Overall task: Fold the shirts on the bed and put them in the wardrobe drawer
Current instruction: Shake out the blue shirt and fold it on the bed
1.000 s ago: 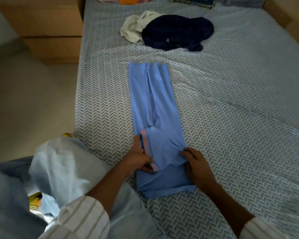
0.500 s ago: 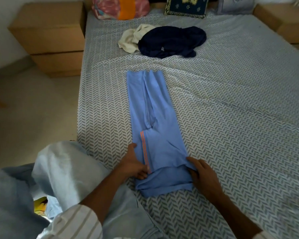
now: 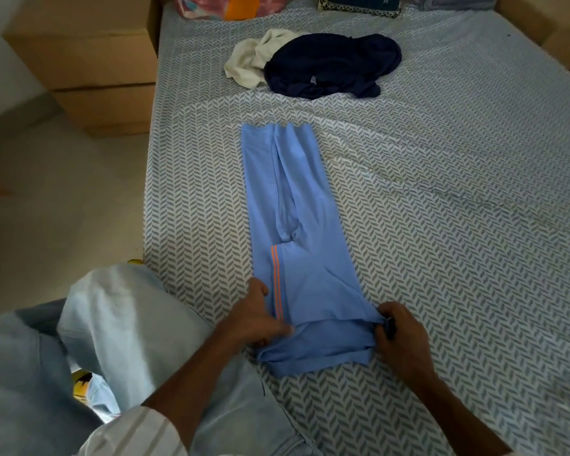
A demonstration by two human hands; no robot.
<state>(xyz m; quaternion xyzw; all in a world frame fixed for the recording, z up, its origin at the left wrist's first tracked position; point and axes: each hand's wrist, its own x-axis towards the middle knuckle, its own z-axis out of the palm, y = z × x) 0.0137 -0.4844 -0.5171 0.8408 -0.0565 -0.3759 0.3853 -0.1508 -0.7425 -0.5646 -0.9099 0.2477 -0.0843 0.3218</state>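
1. Blue shirt (image 3: 297,232) lies lengthwise on the bed (image 3: 441,225), already narrowed to a long strip, near end by the person.
2. Left hand (image 3: 257,319) pinches the near left edge by the orange stripe; right hand (image 3: 397,340) has fingers curled round the near right corner.
3. To fold well: lift both corners level, carry them toward the far hem, keep edges aligned.
4. Dark shirt (image 3: 333,64) and cream shirt (image 3: 254,62) lie unfolded further up.

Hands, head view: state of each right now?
Left hand: pinching the near left edge of the blue shirt.
Right hand: pinching the shirt's near right edge.
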